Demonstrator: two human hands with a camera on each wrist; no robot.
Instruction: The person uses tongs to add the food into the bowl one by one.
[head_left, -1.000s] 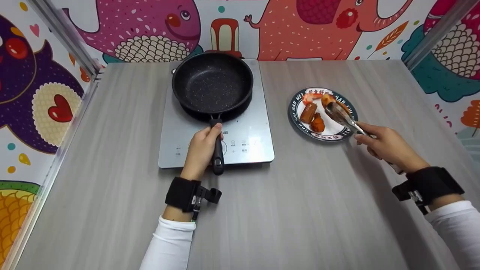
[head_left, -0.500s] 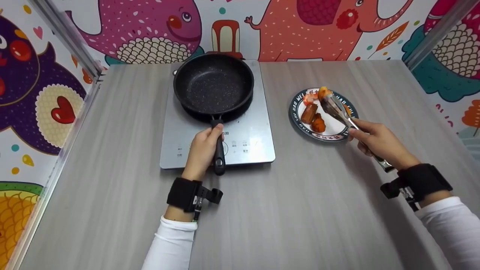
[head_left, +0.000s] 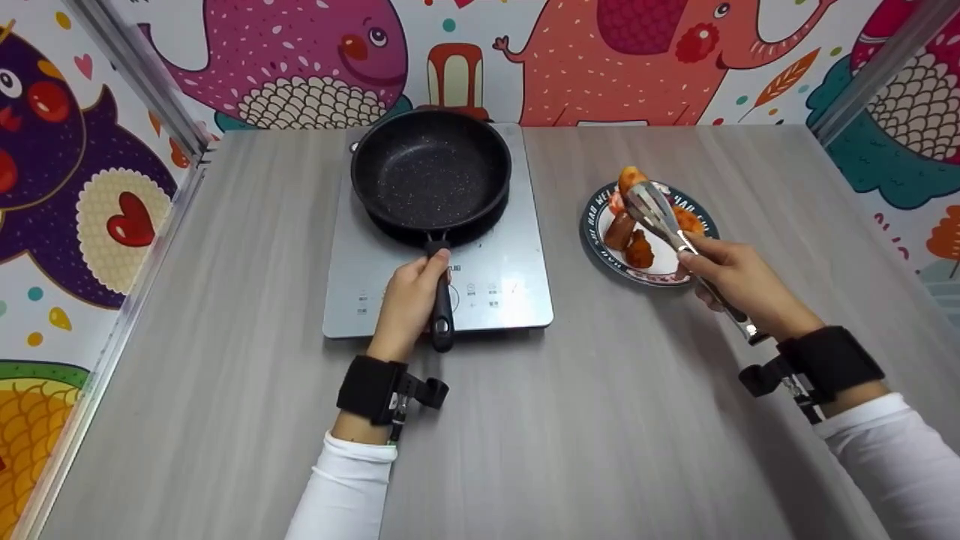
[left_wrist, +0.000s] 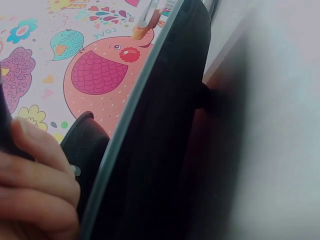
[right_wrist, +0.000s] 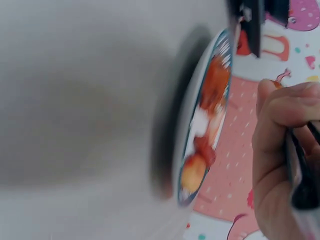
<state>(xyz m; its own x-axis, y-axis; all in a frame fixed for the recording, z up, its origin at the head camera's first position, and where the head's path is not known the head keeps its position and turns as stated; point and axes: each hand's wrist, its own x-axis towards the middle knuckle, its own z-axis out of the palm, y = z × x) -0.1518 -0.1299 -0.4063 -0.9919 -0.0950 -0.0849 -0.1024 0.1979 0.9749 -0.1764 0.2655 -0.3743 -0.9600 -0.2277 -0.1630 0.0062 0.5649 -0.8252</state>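
Note:
My left hand (head_left: pixel 410 300) grips the black handle (head_left: pixel 442 319) of a speckled frying pan (head_left: pixel 431 176), which sits on a silver induction cooktop (head_left: pixel 356 274). My right hand (head_left: pixel 739 289) holds metal food tongs (head_left: pixel 664 217). Their tips pinch a yellow-brown piece of food (head_left: pixel 631 177) above the far left rim of a dark-edged plate (head_left: pixel 592 234). On the plate lie a brown sausage-like piece (head_left: pixel 619 231), a reddish-brown chunk (head_left: pixel 640 251), an orange fried piece (head_left: pixel 687 220) and a partly hidden shrimp-like piece (head_left: pixel 616 201). The left wrist view shows curled fingers (left_wrist: pixel 40 175) around the handle.
The grey wood-grain table (head_left: pixel 570 435) reaches back to a wall (head_left: pixel 592 82) printed with cartoon animals. Another patterned panel (head_left: pixel 52 322) bounds the left side. A strip of table separates the cooktop from the plate.
My right hand has moved left with the tongs, lifting the yellow-brown piece up from the plate to above its far left rim. My left hand keeps its grip on the pan handle.

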